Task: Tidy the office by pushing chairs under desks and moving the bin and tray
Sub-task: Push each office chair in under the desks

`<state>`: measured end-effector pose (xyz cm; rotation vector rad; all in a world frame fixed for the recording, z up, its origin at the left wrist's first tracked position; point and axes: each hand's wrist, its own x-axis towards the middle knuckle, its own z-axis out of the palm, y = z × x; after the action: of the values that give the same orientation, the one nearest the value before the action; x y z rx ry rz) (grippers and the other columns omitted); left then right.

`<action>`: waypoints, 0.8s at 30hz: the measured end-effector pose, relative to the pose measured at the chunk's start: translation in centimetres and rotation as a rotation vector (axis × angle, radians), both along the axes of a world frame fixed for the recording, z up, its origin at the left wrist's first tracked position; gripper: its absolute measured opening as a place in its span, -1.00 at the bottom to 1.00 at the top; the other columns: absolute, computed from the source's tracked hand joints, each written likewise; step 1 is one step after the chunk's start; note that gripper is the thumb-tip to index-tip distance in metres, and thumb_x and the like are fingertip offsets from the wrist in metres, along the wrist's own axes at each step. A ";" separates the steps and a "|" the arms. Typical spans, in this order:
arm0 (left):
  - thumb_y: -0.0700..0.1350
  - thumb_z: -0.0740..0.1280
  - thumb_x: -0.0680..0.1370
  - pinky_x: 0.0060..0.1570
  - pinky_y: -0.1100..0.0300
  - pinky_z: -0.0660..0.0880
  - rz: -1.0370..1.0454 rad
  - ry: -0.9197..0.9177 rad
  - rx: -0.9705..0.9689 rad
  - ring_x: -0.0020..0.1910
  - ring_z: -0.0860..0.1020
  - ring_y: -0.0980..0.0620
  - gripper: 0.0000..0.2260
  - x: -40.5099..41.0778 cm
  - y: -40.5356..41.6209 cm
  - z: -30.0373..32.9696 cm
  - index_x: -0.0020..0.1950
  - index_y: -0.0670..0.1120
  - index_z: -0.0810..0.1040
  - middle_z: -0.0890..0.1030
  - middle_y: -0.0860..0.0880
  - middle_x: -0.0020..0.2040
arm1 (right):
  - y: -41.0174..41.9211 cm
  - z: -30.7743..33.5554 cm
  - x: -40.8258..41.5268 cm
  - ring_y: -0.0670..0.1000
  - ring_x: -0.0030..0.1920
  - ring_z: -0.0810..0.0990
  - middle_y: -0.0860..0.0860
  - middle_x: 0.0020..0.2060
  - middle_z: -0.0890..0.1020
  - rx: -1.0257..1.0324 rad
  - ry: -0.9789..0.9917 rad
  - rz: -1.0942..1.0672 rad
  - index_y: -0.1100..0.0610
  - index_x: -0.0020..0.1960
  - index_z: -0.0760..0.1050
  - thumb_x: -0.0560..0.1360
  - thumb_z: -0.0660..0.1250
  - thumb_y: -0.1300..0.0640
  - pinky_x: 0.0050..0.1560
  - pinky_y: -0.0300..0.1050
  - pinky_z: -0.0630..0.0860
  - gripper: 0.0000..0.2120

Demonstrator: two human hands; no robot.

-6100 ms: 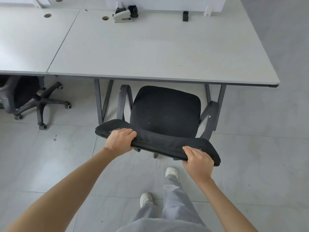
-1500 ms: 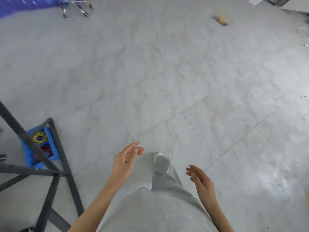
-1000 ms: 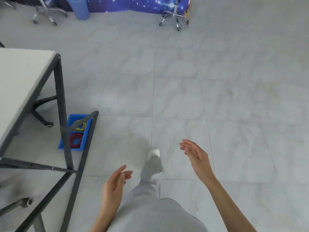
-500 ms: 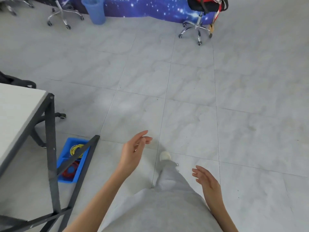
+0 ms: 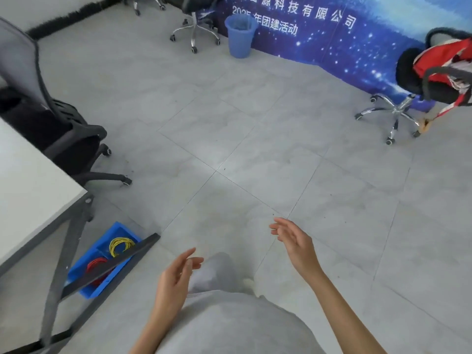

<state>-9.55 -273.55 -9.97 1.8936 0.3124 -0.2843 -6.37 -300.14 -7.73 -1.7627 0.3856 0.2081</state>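
The only readable text stands on the blue starry banner [image 5: 332, 39] along the far wall, in white Chinese characters. The upper line is cut by the top edge of the picture; its visible part reads "源科技有限公司", and the characters before it cannot be read. The lower line reads "2025 年团建活动"; the rim of the blue bin [image 5: 240, 38] partly covers its first digits.
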 end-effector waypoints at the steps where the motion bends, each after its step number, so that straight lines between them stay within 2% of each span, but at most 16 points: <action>1: -0.27 0.14 0.60 -0.11 0.38 0.51 0.038 0.000 -0.001 -0.15 0.61 0.20 -0.71 1.5 -0.4 -0.2 0.08 0.13 0.47 0.65 0.27 -0.13 | -0.3 0.1 2.9 -0.18 0.00 0.61 -0.08 0.00 0.64 -0.003 -0.004 0.047 0.00 0.12 0.50 0.57 0.20 0.18 0.07 -0.26 0.50 -0.81; 4: -0.27 0.14 0.60 -0.12 0.37 0.51 0.131 0.005 -0.026 -0.15 0.61 0.20 -0.70 7.0 -1.7 -1.0 0.07 0.13 0.47 0.65 0.27 -0.12 | -0.7 -0.8 10.9 -0.19 0.00 0.61 -0.09 0.00 0.64 -0.016 0.002 0.131 0.03 0.16 0.49 0.57 0.21 0.16 0.05 -0.30 0.50 -0.80; 7: -0.25 0.14 0.60 -0.10 0.32 0.52 0.181 -0.026 -0.018 -0.15 0.61 0.19 -0.75 15.1 -2.8 -2.0 0.13 0.03 0.49 0.65 0.27 -0.12 | -0.9 -2.7 18.1 -0.21 -0.02 0.60 -0.08 0.00 0.64 -0.032 0.033 0.163 0.00 0.13 0.49 0.57 0.20 0.21 0.04 -0.26 0.48 -0.79; 9: -0.24 0.14 0.60 -0.11 0.37 0.51 0.169 -0.039 -0.028 -0.15 0.61 0.21 -0.78 21.8 -3.1 -2.4 0.15 -0.02 0.49 0.65 0.26 -0.12 | -1.0 -3.8 22.7 -0.22 -0.04 0.61 -0.08 -0.01 0.64 -0.048 0.061 0.165 -0.04 0.09 0.49 0.57 0.20 0.22 0.05 -0.20 0.49 -0.79; 11: -0.23 0.15 0.60 -0.12 0.42 0.48 0.132 -0.051 -0.034 -0.14 0.60 0.23 -0.78 27.7 -3.2 -1.5 0.15 -0.01 0.49 0.65 0.27 -0.13 | -1.2 -4.1 25.6 -0.21 -0.06 0.61 -0.07 -0.03 0.65 -0.056 0.096 0.129 -0.04 0.07 0.50 0.57 0.20 0.23 0.10 -0.12 0.51 -0.78; 14: -0.23 0.15 0.60 -0.07 0.39 0.48 0.072 -0.086 -0.045 -0.11 0.60 0.23 -0.77 37.9 -3.5 0.8 0.16 0.02 0.48 0.66 0.24 -0.14 | -1.9 -3.3 32.1 -0.22 -0.07 0.62 -0.08 -0.03 0.65 -0.072 0.121 0.102 -0.02 0.07 0.51 0.57 0.20 0.22 0.14 -0.05 0.51 -0.80; 17: -0.23 0.14 0.60 -0.05 0.34 0.50 0.090 -0.104 -0.083 -0.09 0.61 0.17 -0.76 46.6 -3.3 3.0 0.16 0.01 0.49 0.66 0.18 -0.14 | -1.8 -2.7 38.7 -0.20 -0.07 0.62 -0.09 -0.05 0.66 -0.093 0.129 0.126 -0.06 0.04 0.52 0.56 0.22 0.20 0.14 -0.06 0.50 -0.80; 19: -0.22 0.15 0.60 -0.06 0.33 0.50 0.099 -0.122 -0.078 -0.08 0.61 0.17 -0.75 51.7 -3.0 3.6 0.12 0.09 0.48 0.66 0.19 -0.14 | -1.5 -2.6 43.2 -0.19 -0.06 0.62 -0.09 -0.05 0.67 -0.098 0.132 0.141 -0.07 0.03 0.52 0.56 0.22 0.20 0.14 -0.06 0.49 -0.80; 22: -0.21 0.15 0.60 -0.03 0.33 0.50 0.140 -0.125 -0.071 -0.07 0.61 0.17 -0.75 58.0 -2.2 3.4 0.11 0.12 0.47 0.66 0.16 -0.10 | -0.5 -3.0 51.0 -0.18 -0.04 0.62 -0.10 -0.04 0.67 -0.104 0.133 0.202 -0.07 0.05 0.52 0.56 0.23 0.17 0.14 -0.07 0.50 -0.81; 24: -0.22 0.15 0.60 -0.06 0.34 0.50 0.200 -0.107 -0.065 -0.09 0.61 0.18 -0.75 61.4 -1.2 2.3 0.11 0.11 0.47 0.67 0.19 -0.15 | 0.8 -3.6 57.2 -0.20 -0.05 0.61 -0.10 -0.04 0.66 -0.111 0.124 0.272 -0.07 0.05 0.51 0.56 0.23 0.17 0.13 -0.08 0.51 -0.82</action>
<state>51.82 -274.75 -7.63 1.7908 0.4111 -0.0576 50.84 -299.36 -11.37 -1.9152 0.2490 0.4995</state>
